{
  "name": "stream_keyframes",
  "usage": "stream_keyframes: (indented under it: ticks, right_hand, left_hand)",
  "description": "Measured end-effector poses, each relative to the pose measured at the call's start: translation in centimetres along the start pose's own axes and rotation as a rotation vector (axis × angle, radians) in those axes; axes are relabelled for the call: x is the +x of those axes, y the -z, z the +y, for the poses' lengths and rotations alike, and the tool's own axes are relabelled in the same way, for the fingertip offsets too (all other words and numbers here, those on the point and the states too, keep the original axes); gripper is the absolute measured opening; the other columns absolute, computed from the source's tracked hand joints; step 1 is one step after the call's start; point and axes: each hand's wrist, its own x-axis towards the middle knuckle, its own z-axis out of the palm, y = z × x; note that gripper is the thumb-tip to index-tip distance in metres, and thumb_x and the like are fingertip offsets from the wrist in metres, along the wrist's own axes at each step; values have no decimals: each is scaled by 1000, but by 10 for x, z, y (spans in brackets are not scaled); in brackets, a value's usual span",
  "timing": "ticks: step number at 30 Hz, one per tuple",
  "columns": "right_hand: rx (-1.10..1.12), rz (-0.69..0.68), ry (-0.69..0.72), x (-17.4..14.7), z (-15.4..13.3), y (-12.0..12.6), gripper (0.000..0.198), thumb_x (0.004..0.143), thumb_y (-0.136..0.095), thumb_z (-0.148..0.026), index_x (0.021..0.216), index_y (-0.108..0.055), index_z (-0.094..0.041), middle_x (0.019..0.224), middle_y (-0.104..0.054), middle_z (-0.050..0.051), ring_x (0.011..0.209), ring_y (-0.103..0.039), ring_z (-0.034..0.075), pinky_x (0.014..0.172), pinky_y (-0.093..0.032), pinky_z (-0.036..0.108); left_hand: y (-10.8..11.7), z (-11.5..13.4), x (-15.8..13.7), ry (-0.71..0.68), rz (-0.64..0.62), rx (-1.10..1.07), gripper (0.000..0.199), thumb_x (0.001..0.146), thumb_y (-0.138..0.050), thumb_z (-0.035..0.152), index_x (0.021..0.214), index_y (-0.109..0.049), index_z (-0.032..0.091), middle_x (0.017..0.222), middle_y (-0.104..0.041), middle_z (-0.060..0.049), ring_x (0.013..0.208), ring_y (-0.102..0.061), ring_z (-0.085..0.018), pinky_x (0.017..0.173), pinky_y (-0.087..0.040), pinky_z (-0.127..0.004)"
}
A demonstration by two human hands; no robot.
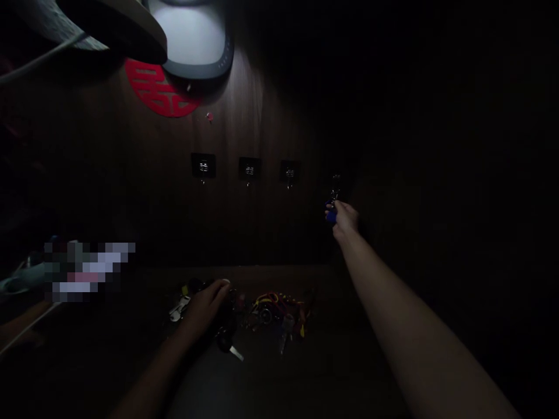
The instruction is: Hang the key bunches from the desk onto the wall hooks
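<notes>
My right hand (346,217) is stretched forward to the dark wooden wall, closed on a bunch of keys with a blue tag (331,216). The top of the bunch is at the rightmost wall hook (335,176); whether it hangs on it I cannot tell. My left hand (213,297) is low over a pile of keys, its fingers drawn together, what is under them hidden. Beside it lie silver keys (178,309) and a black-headed key (236,352). To the right is a tangle of keys with red and yellow cords (273,299).
Three more hooks on dark plates (203,166) run along the wall to the left. Above them are a red round paper cutout (163,96) and a lit lamp (192,38). At the left edge, a forearm (20,326) shows dimly near a blurred-out patch (91,273). The right side is very dark.
</notes>
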Motion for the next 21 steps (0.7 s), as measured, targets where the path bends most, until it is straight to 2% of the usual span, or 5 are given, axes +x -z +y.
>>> stream_keyframes:
  ticks: [4, 11, 16, 21]
  right_hand:
    - [52, -40, -104, -10, 8, 7, 4, 79, -50, -26, 78, -50, -22, 58, -60, -6, 47, -57, 8, 40, -42, 16]
    - [132, -90, -206, -35, 38, 25, 13, 78, -49, -37, 80, -46, -24, 70, -63, -2, 65, -64, 12, 57, -50, 23]
    - [113, -133, -231, -60, 60, 37, 19, 71, -56, -36, 84, -50, -24, 74, -64, 0, 70, -64, 14, 60, -51, 26]
    - [121, -213, -282, -100, 75, 41, 21, 69, -59, -37, 85, -54, -24, 75, -66, 1, 72, -64, 15, 59, -50, 27]
  left_hand:
    - [0, -2, 1, 21, -6, 18, 35, 83, -37, 47, 91, -62, 24, 98, -68, -2, 96, -61, -21, 83, -43, -30]
    - [1, -1, 0, 16, -5, 1, 36, 82, -38, 48, 91, -63, 25, 95, -69, -2, 92, -62, -21, 80, -44, -28]
    - [2, 2, -1, 27, -10, 37, 37, 83, -36, 47, 89, -64, 24, 90, -69, -2, 86, -63, -20, 76, -44, -27]
    - [1, 2, -2, 21, -10, 30, 36, 83, -36, 45, 88, -65, 24, 87, -69, -1, 85, -62, -20, 74, -43, -26]
